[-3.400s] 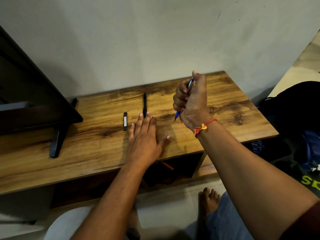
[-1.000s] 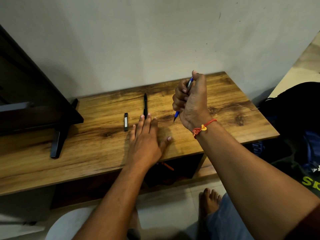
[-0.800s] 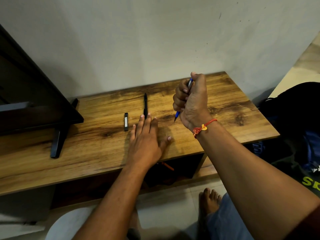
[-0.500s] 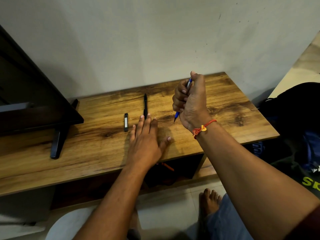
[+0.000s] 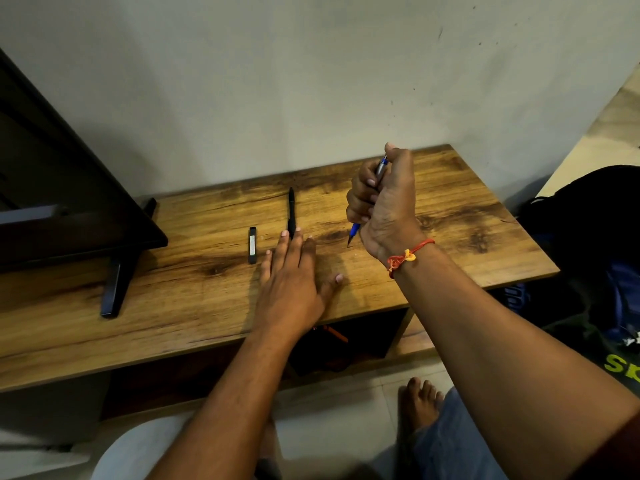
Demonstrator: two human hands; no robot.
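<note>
While the right hand fists a slim blue pen, left hand flat on grainy wooden table.

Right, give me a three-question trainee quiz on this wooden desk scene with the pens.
1. Which hand grips the blue-and-silver pen in a fist? A) left hand B) right hand C) neither
2. True or false: the left hand lies flat on the brown wooden table, holding nothing.
3. Fill in: the small black labelled bar lies to the ___ of the slim black pen.
Key: 1 B; 2 true; 3 left.
</note>
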